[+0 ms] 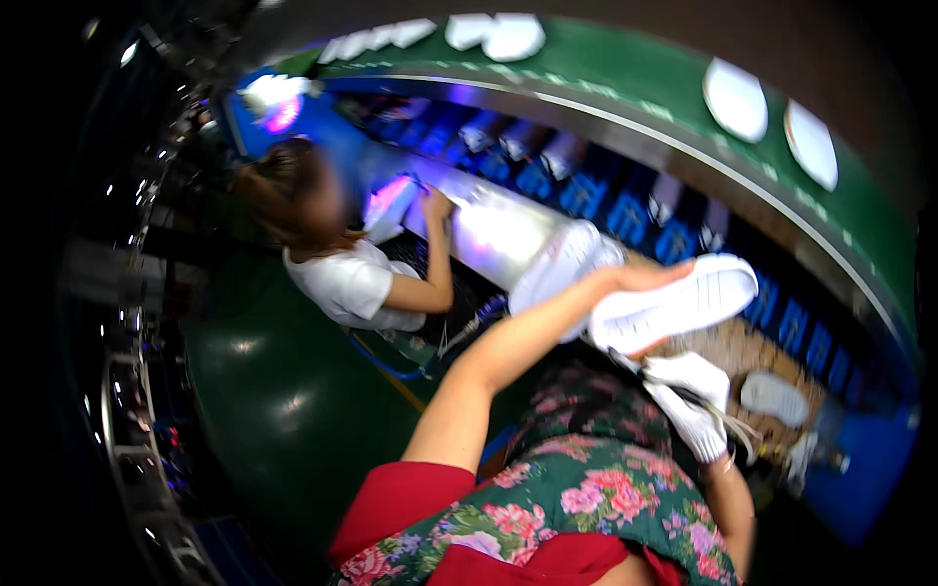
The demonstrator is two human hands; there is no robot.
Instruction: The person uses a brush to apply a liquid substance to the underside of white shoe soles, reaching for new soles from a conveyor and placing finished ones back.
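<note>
My bare left hand [645, 277] is closed on a white shoe sole [689, 305], its fingers lying along the far edge. The sole is tilted, and its lined face shows. Just below it, my right hand [692, 396], in a white knit glove, is closed around a thin dark stick-like tool; its tip is near the sole's heel end, and blur hides its kind. Pale cords [745, 432] hang beside the glove. White shoe parts [555, 269] are piled beyond my left forearm. A greyish sole [774, 398] lies on the bench to the right of the glove.
A co-worker [347, 264] in a white top sits at left, holding a glowing shoe part. A metal-edged green conveyor [625, 83] with several white soles curves across the back. Beneath it stand shoes on blue holders [625, 217]. A blue bin-like surface [860, 474] is at far right.
</note>
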